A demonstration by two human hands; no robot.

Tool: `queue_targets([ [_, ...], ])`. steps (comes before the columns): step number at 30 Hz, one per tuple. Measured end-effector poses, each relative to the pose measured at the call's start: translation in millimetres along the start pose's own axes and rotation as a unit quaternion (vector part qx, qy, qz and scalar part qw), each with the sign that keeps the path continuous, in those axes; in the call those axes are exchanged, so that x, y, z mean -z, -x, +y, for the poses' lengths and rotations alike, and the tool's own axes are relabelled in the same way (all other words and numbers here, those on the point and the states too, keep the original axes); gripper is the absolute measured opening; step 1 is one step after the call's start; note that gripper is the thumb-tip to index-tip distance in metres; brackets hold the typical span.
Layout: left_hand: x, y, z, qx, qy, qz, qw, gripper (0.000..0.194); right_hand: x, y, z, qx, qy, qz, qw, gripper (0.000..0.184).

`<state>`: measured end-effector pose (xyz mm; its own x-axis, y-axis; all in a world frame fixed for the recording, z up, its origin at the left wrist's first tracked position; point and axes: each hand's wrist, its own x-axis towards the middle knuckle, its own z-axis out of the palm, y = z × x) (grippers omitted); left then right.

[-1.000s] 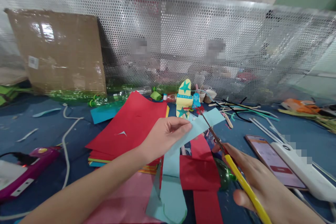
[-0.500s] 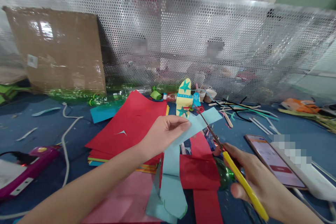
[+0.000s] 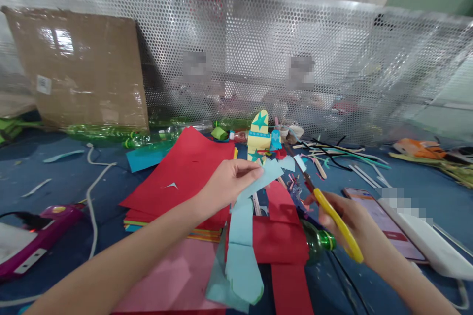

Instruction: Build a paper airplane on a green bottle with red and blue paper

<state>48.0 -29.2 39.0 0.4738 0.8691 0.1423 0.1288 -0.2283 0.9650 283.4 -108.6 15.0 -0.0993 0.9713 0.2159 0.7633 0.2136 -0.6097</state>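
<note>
My left hand (image 3: 233,181) pinches a light blue paper strip (image 3: 263,178) between thumb and fingertips. From there the strip bends down over a red paper piece (image 3: 275,241), and its rounded lower end (image 3: 246,280) has a green edge line. In my right hand (image 3: 349,219) are yellow-handled scissors (image 3: 338,221), with their blades pointing up and left beyond the strip's end. A small pale blue offcut (image 3: 300,163) is at the blades; whether it touches them I cannot tell. Partly under the red piece lies a green plastic bottle (image 3: 316,243).
Stacked red sheets (image 3: 177,172) lie left of centre, with pink paper (image 3: 166,275) in front. A phone (image 3: 384,226) and white power bank-like block (image 3: 421,243) lie right. A purple power strip (image 3: 44,236) is left. Cardboard (image 3: 81,69) leans on a perforated metal screen (image 3: 254,34).
The scissors have cut through the strip, leaving it shorter, with a small piece now separate at the blades. My right hand has shifted slightly; my left hand has barely moved.
</note>
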Motion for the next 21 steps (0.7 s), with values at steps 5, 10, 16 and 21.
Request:
queue_targets([
  [5, 3.6, -3.3, -2.4, 0.013, 0.022, -0.003, 1.0, 0.021, -0.6, -20.9, 39.8, -0.1, 0.223, 0.054, 0.968, 0.034],
  [10, 4.9, -3.6, -4.3, 0.022, 0.019, -0.007, 1.0, 0.025, -10.3, -33.5, 75.9, -0.12, 0.248, 0.074, 0.959, 0.023],
  [16, 2.7, -2.2, -3.3, 0.011, 0.005, -0.019, 1.0, 0.026, -13.1, -37.4, 80.2, -0.082, 0.22, 0.091, 0.968, 0.02],
  [21, -0.9, -0.5, -1.1, -0.004, -0.006, -0.014, 1.0, 0.022, -9.1, -28.8, 51.2, -0.01, 0.134, 0.117, 0.984, 0.03],
])
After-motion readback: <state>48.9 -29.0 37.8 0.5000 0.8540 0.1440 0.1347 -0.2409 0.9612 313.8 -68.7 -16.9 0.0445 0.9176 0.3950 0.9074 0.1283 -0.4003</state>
